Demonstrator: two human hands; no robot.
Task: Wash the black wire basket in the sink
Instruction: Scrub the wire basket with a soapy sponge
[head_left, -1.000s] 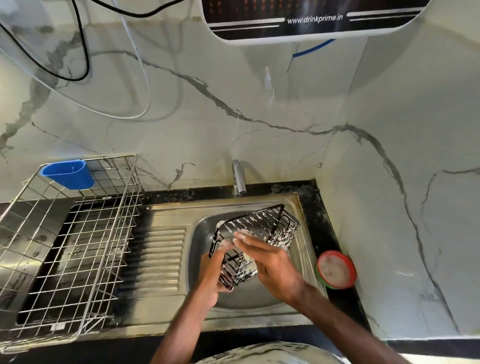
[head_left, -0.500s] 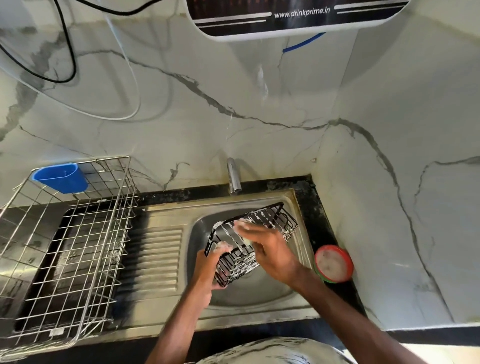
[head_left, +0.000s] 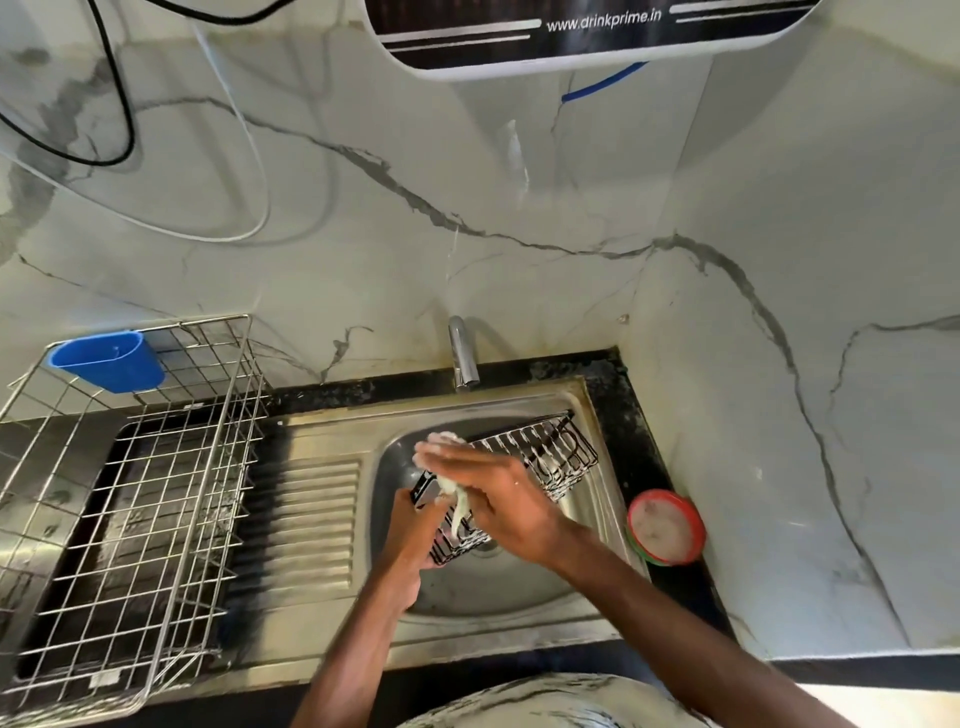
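Observation:
The black wire basket (head_left: 550, 457) is tilted over the steel sink bowl (head_left: 488, 597), its far end raised toward the right rim. My left hand (head_left: 410, 525) grips the basket's near lower end. Above the basket's left part lies my right hand (head_left: 498, 493), its foamy fingers stretched out. It holds a white soapy scrub pad (head_left: 453, 501) against the wires, and part of the pad hangs below the palm. The thumb is hidden. No water runs from the tap (head_left: 462, 353).
A steel wire dish rack (head_left: 130, 493) with a blue plastic cup (head_left: 106, 361) on its corner stands on the drainboard to the left. A red-rimmed soap dish (head_left: 667, 527) sits on the black counter right of the sink. A water purifier (head_left: 571, 31) hangs on the wall above.
My right hand has slid with the pad from the basket's middle toward its upper left corner. My left hand keeps its grip on the near end.

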